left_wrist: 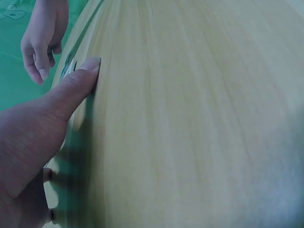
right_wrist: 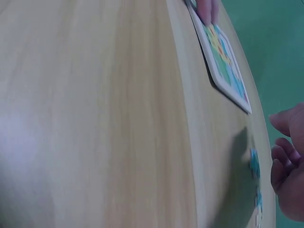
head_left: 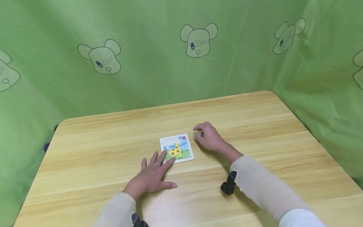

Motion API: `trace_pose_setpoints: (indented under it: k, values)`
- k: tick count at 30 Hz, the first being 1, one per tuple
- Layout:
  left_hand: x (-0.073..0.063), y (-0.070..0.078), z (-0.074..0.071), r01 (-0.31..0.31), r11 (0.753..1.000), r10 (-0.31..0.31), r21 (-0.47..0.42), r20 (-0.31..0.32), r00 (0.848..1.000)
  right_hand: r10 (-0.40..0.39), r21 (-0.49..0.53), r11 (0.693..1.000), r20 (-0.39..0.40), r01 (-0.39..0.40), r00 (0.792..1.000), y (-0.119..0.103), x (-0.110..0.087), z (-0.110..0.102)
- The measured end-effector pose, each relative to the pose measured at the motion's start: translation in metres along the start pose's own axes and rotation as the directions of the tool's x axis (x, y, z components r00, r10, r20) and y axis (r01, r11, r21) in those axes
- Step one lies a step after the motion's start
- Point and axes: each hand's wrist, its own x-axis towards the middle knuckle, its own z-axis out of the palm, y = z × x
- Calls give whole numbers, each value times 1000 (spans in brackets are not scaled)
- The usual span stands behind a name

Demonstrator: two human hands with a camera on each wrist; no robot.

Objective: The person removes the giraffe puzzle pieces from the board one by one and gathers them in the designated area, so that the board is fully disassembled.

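Note:
A flat picture puzzle [head_left: 185, 154] in a white frame lies on the table, showing a yellow giraffe with red spots; a pale bare patch shows at its upper left. My left hand [head_left: 150, 176] rests at its lower left corner, fingers spread and fingertips on the picture, thumb out to the side. Just right of the frame, my right hand [head_left: 210, 138] hovers low with loosely bent fingers and a gap between thumb and forefinger. Under it, in the right wrist view, small blue-green puzzle pieces [right_wrist: 254, 164] lie on the table, apart from the fingers.
The wooden table [head_left: 93, 158] has rounded far corners. A green curtain [head_left: 153, 76] printed with bear heads hangs around its far and side edges. Small black cameras [head_left: 229, 184] are strapped to both sleeved wrists.

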Motion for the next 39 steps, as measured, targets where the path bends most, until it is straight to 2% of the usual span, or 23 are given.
trace_pose_setpoints:
  k: [10,17,22,39]
  values:
    - [1,0,-3,1,1000,-1,12,6,1000,-91,-41,994,142,98,986,-22,2,16]
    - [2,1,-4,11,1000,-11,3,22,1000,-120,-99,985,188,140,975,-30,4,24]
    - [1,1,-5,11,1000,-11,-2,26,1000,-99,-116,985,204,125,974,-34,4,27]
    - [1,4,-7,19,999,-20,32,31,999,-46,-126,990,182,69,982,-34,3,33]
